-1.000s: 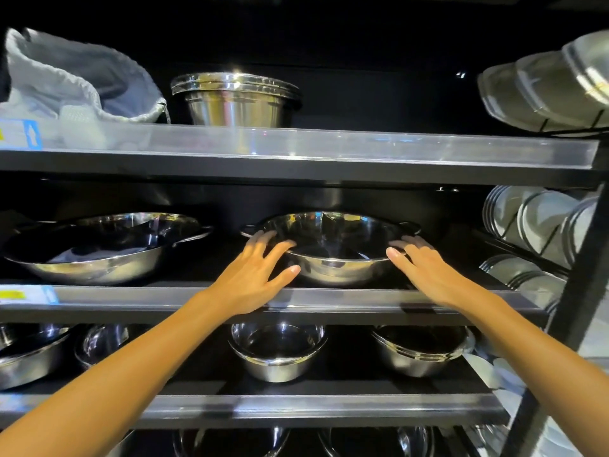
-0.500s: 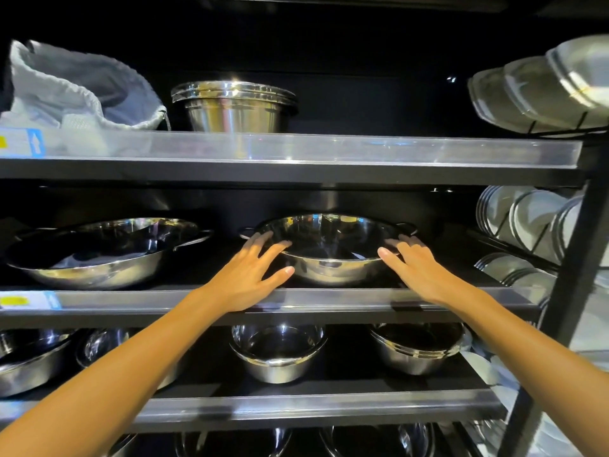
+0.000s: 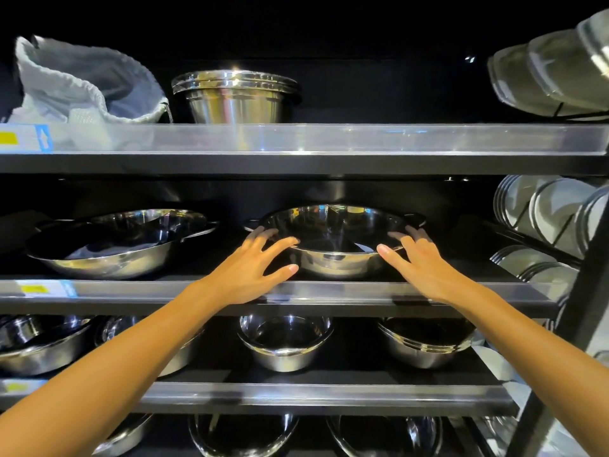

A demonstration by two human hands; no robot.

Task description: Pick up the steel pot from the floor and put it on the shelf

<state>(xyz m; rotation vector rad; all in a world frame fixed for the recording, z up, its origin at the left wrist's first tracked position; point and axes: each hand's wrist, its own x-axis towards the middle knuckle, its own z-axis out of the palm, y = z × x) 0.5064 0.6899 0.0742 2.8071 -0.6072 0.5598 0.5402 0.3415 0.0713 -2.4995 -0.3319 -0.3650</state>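
As the steel pot (image 3: 333,240) sat on the shelf (image 3: 329,293), both spread hands, left (image 3: 250,273) and right (image 3: 423,270), flanked its rim; rigid, slick, probably moderately heavy, best gripped by side handles.

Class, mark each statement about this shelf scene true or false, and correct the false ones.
1. The steel pot sits on the middle shelf. True.
2. The left hand grips a cloth bag. False: it lies open at the pot's left rim; the cloth bag is on the shelf above.
3. The right hand is at the pot's right rim. True.
4. The pot is upside down. False: it stands mouth up.
5. Another wide steel pan sits left of the pot. True.
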